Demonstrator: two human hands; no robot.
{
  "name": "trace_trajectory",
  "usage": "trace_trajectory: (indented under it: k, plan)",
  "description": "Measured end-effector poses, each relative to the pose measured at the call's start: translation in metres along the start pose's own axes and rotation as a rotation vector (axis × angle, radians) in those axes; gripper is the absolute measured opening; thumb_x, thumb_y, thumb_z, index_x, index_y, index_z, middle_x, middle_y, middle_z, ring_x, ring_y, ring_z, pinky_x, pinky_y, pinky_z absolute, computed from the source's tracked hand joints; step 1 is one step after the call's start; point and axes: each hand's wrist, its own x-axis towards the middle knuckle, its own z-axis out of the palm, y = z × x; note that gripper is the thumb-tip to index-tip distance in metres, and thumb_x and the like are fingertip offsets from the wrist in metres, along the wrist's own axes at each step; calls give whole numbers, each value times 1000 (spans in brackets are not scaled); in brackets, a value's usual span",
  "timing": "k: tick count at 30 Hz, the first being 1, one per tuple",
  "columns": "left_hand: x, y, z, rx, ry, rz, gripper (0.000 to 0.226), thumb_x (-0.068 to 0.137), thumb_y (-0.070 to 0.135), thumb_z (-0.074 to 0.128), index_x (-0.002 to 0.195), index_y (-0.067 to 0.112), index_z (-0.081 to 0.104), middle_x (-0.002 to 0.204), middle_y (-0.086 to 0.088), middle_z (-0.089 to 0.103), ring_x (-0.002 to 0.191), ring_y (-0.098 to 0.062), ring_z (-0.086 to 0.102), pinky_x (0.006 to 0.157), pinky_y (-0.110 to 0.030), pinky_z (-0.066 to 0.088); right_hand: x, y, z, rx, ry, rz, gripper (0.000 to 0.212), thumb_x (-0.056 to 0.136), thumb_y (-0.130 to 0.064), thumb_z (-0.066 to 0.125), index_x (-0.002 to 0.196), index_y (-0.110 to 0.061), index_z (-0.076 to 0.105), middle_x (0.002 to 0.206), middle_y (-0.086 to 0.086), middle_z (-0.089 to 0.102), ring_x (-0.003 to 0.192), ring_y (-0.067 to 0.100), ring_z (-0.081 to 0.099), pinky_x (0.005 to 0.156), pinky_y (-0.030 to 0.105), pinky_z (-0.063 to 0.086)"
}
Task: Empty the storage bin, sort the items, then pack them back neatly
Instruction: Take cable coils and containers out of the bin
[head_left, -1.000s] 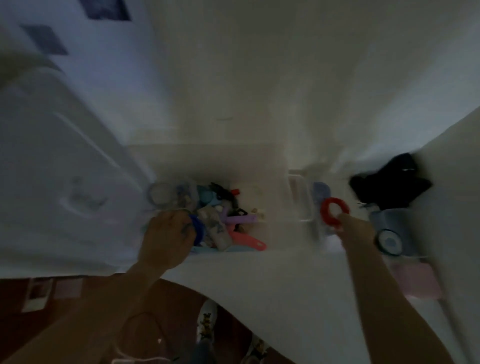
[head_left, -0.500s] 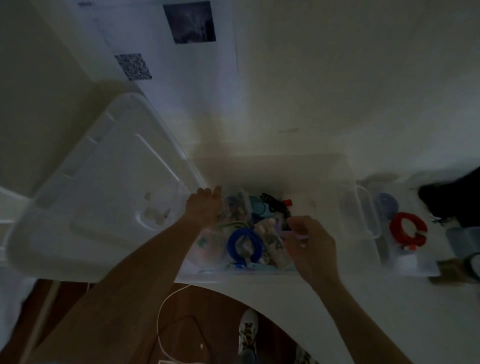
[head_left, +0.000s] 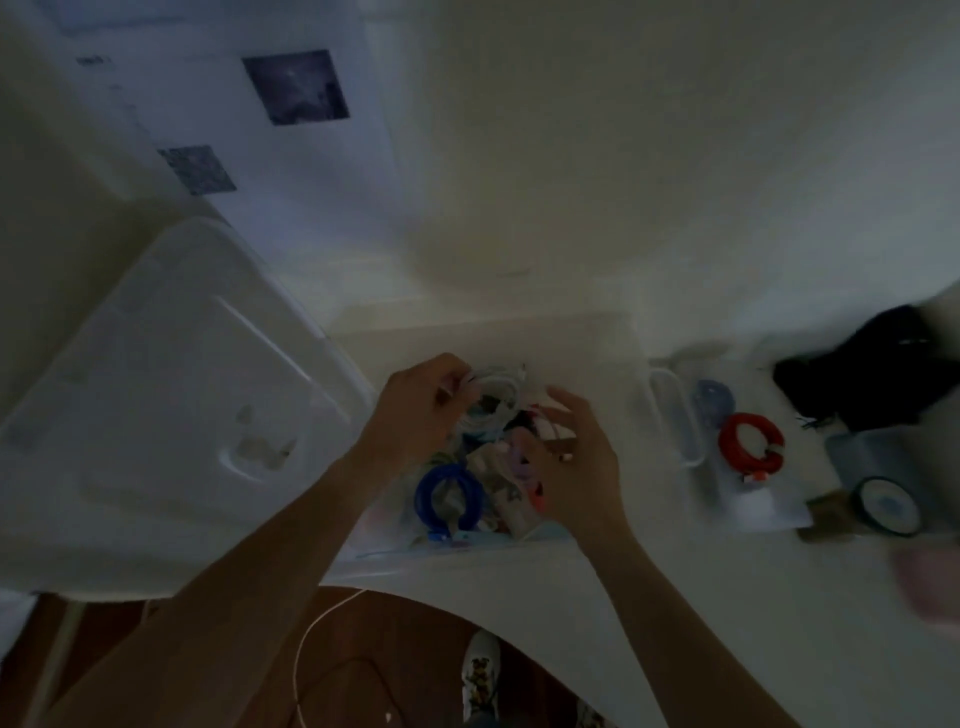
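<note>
A clear storage bin (head_left: 597, 343) stands on the white table, full of mixed small items. My left hand (head_left: 415, 410) is inside it and grips a coiled white cable (head_left: 496, 387) lifted above the pile. My right hand (head_left: 576, 467) hovers over the bin's right half, fingers loosely spread, touching the items; what lies under it is hidden. A blue cable coil (head_left: 449, 496) lies at the bin's near side. A red cable coil (head_left: 750, 447) lies outside, to the right.
The bin's white lid (head_left: 171, 415) leans at the left. To the right lie a bluish coil (head_left: 714, 402), a black bundle (head_left: 878, 369), a tape roll (head_left: 885, 504) and a pink item (head_left: 930, 582). The table's curved front edge is near me.
My left hand went from the bin's left rim to the back and lifted the white cable. My right hand shifted slightly right over the pile. The camera turned a little.
</note>
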Motion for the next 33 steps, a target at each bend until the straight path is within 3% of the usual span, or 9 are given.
trace_trajectory:
  k: [3,6,11,15,19,23,25,28,33]
  plan:
    - [7,40,19,-192,-88,-4,14,96,36,60,99,23,65,88,14,67,77,5,62,68,-5,44,1,6,-37,6,104,71,47,86,-36,73,128,-37,54,102,-20,67,70,2,66,64,29,58]
    - [14,67,43,-409,-155,-50,13,96,29,62,93,18,69,83,9,72,76,-1,67,70,-13,52,-3,10,-86,-141,206,66,45,82,-37,76,122,-37,56,90,-15,73,61,-3,62,62,17,50]
    - [13,97,85,-577,-223,-172,18,97,26,60,92,11,70,81,-1,72,78,-14,68,72,-25,56,-23,11,-141,79,80,42,14,96,-28,61,98,-19,73,82,2,75,65,11,62,60,31,47]
    - [4,130,116,-802,-349,-291,18,96,22,61,100,7,69,79,-3,71,78,-19,68,74,-34,59,-41,14,-147,152,217,-47,31,99,-37,50,107,-17,72,95,0,51,79,14,56,66,27,48]
    - [-7,159,140,-932,-380,-394,18,95,17,61,100,2,69,79,-8,70,75,-18,69,70,-25,59,-49,28,-160,359,321,208,32,105,-30,42,92,-34,71,122,3,60,97,10,61,81,34,54]
    - [-16,180,161,-986,-450,-432,15,94,17,63,100,6,72,87,-10,73,82,-22,72,75,-28,59,-60,33,-175,559,304,276,85,86,-78,18,116,-18,70,118,1,69,105,17,66,88,38,52]
    - [-16,185,166,-976,-482,-423,17,97,19,61,103,11,73,95,-9,75,84,-23,74,75,-26,58,-49,35,-186,566,400,324,73,91,-72,30,110,-14,70,107,6,72,95,25,66,79,37,53]
    - [-12,185,167,-911,-458,-415,16,97,23,59,107,18,70,106,-13,71,83,-24,74,73,-25,56,-11,46,-202,469,487,362,30,92,-35,64,108,-11,57,107,9,66,91,25,65,71,37,54]
    - [-13,161,146,-765,-314,-418,17,100,23,55,108,20,69,98,-1,71,76,-9,71,58,-25,56,85,76,-224,279,516,340,46,83,-19,76,112,-14,41,91,-1,55,83,17,60,73,32,53]
